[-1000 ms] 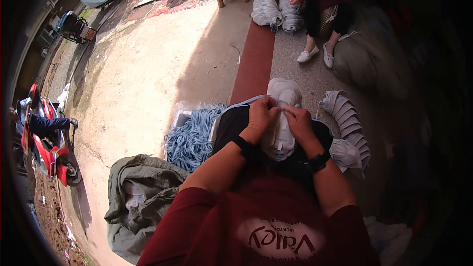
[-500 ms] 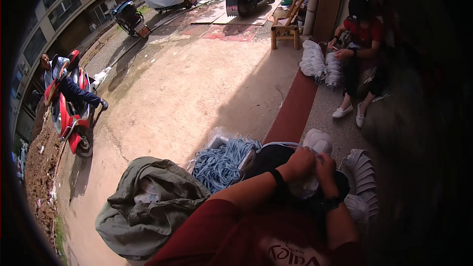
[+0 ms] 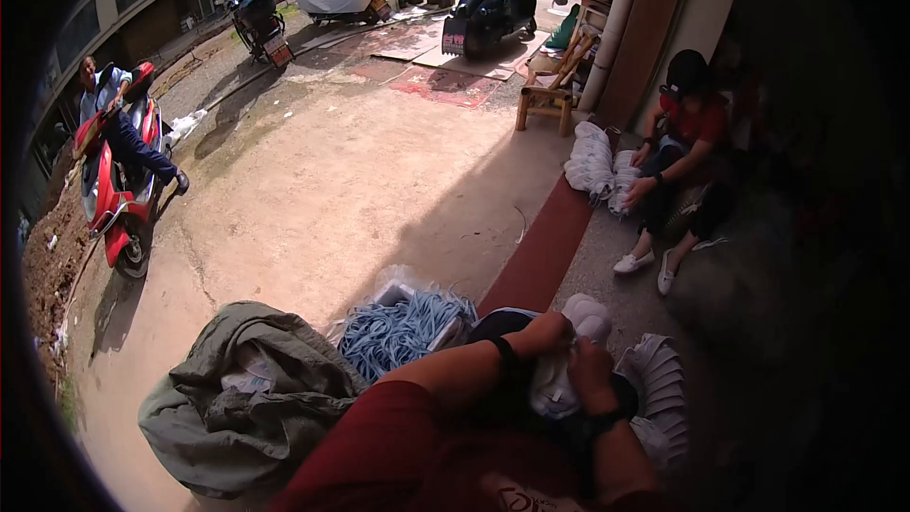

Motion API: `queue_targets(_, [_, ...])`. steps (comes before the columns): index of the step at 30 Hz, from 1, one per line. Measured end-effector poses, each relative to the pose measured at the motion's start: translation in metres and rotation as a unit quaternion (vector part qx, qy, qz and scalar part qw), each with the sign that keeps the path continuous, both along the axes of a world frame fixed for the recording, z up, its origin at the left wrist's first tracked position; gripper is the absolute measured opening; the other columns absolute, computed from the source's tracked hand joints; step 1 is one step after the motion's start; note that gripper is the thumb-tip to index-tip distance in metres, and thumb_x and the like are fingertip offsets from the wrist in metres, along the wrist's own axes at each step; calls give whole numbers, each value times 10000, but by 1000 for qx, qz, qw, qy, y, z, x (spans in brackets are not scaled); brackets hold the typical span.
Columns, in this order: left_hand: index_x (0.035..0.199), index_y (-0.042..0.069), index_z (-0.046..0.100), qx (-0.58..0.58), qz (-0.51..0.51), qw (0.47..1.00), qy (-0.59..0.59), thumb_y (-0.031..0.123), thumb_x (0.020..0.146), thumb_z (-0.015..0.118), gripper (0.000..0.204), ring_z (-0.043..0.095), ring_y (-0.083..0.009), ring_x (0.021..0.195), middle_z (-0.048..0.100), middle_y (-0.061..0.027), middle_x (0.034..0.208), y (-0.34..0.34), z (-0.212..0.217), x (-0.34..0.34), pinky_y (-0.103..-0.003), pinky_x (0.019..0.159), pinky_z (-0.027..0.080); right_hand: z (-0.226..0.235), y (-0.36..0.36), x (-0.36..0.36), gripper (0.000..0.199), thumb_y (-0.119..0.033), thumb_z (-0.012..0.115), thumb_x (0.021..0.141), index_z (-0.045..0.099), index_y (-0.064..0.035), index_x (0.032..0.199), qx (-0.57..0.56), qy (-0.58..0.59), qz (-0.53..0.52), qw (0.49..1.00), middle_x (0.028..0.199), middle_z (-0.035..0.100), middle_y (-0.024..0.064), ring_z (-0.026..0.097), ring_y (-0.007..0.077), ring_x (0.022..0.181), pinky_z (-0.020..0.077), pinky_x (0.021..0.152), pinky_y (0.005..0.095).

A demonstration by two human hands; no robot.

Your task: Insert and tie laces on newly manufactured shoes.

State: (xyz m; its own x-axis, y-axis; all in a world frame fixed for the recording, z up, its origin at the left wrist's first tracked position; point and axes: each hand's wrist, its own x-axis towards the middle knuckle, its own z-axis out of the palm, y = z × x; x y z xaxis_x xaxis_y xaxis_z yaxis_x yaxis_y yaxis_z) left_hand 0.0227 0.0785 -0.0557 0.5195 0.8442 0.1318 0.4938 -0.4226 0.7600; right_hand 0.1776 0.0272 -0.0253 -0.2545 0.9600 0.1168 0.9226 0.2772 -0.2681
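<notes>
My left hand (image 3: pixel 547 333) and my right hand (image 3: pixel 591 370) are close together over my lap, both with fingers closed. Under them lies a white shoe upper (image 3: pixel 553 389), partly covered by the hands. A second rounded white piece (image 3: pixel 586 316) shows just beyond my fingers. A light-blue shoelace runs behind my left hand, whose fingers seem pinched on it; the exact grip is too small to see. My right fingers are at the upper's edge. Left of my lap, a box holds a tangled heap of light-blue shoelaces (image 3: pixel 403 330). Nested white uppers (image 3: pixel 656 393) lie beside my right forearm.
A grey-green cloth bundle (image 3: pixel 251 403) sits at my left. Farther right, a seated person (image 3: pixel 697 123) handles stacks of white uppers (image 3: pixel 592 161). A bamboo chair (image 3: pixel 550 95) stands behind them. A person sits on a red scooter (image 3: pixel 123 166) at the left; other scooters stand farther back.
The view has shifted, so my hands and lap appear farther left and lower. My hands stay together, and less of the lace shows. The seated person's hands have moved apart and down.
</notes>
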Motion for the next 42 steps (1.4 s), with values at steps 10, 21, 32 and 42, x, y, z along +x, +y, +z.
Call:
queue_targets(10, [828,50,676,-65,60,991,-97,155,645,616,219,623,-332,791,635,-181,802,-12,-9,1,-393,727,480,0,-6,1,113,-172,568,783,521,-70,770,41,-42,57,997,606,583,150,604,344,592,464,547,462])
queue_targets(21, [852,43,657,-64,94,990,-83,156,657,626,227,632,-310,788,643,-170,795,-13,-3,0,-381,725,488,23,-3,-2,36,-131,575,703,572,-101,723,0,-151,245,958,608,604,104,627,283,587,465,513,413])
queue_targets(32, [801,23,652,-55,168,964,-197,236,733,640,224,633,-270,720,642,-133,747,-37,9,7,-373,663,481,181,-114,14,72,-123,618,765,630,-56,789,-179,359,352,846,784,624,86,624,230,703,511,650,323])
queue_targets(42, [924,-30,603,29,-150,928,-341,193,905,533,234,572,-130,692,611,-81,751,-125,159,16,-277,630,451,118,-104,40,119,-104,545,861,537,13,837,89,649,32,755,748,499,35,469,119,598,397,517,271])
